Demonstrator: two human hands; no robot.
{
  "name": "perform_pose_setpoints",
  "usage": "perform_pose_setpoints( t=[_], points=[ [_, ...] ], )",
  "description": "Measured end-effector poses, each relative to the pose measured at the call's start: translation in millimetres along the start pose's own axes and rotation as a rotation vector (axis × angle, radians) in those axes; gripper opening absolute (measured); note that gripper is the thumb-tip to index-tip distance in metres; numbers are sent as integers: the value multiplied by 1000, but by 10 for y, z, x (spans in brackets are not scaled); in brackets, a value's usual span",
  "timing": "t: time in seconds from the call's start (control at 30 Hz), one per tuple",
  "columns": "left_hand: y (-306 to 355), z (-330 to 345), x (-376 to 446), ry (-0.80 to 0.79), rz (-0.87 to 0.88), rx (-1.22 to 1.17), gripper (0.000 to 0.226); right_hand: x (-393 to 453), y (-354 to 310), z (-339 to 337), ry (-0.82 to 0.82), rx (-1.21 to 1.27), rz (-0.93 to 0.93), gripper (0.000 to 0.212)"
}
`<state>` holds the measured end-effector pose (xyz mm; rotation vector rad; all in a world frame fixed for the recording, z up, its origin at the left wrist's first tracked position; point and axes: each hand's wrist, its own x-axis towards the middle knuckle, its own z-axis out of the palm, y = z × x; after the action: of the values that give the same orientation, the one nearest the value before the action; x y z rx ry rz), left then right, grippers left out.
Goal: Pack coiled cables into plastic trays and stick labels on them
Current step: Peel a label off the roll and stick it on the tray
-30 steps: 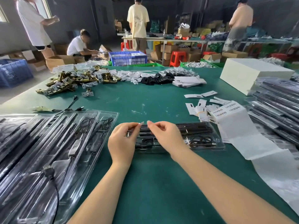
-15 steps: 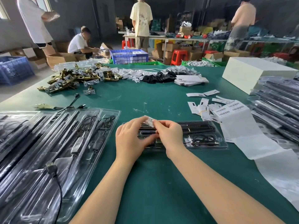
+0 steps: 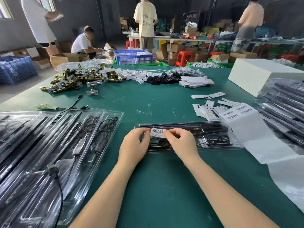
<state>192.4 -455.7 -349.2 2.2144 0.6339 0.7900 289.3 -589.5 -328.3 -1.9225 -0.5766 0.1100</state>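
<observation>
A clear plastic tray [image 3: 210,146] lies across the green table in front of me, with a coiled black cable [image 3: 217,139] and black bars inside. A white barcode label [image 3: 157,132] lies over the tray's left part. My left hand [image 3: 134,146] pinches the label's left end and my right hand [image 3: 180,143] pinches its right end. Both hands rest over the tray and hide its left third.
Overlapping clear trays [image 3: 54,155] with cables fill the left side. A label sheet roll [image 3: 243,127] and loose white tags [image 3: 207,109] lie at the right, beside stacked trays [image 3: 286,112] and a white box [image 3: 256,74]. Brass hardware [image 3: 74,79] sits far left. Several people stand behind.
The label was held edge-on above the tray; both hands have lowered it and laid it flat against the tray's left part.
</observation>
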Motion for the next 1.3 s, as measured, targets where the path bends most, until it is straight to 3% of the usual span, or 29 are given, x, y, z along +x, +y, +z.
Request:
perform_pose_setpoints(
  t=[0.1, 0.2, 0.4, 0.8, 1.3],
  points=[
    [8, -36, -14, 123, -88, -159, 15, -3, 6, 25, -15, -22, 27, 21],
    [1, -45, -24, 145, -54, -179, 14, 3, 1, 13, -29, -1, 35, 24],
    [-35, -6, -14, 110, 51, -117, 15, -10, 34, 44, 14, -2, -3, 23],
    [-58, -1, 19, 32, 20, -167, 11, -84, 57, 83, 185, -53, -165, 18],
    [-47, -24, 22, 31, -33, -204, 16, -90, 73, 73, 155, -29, -142, 19]
  ],
)
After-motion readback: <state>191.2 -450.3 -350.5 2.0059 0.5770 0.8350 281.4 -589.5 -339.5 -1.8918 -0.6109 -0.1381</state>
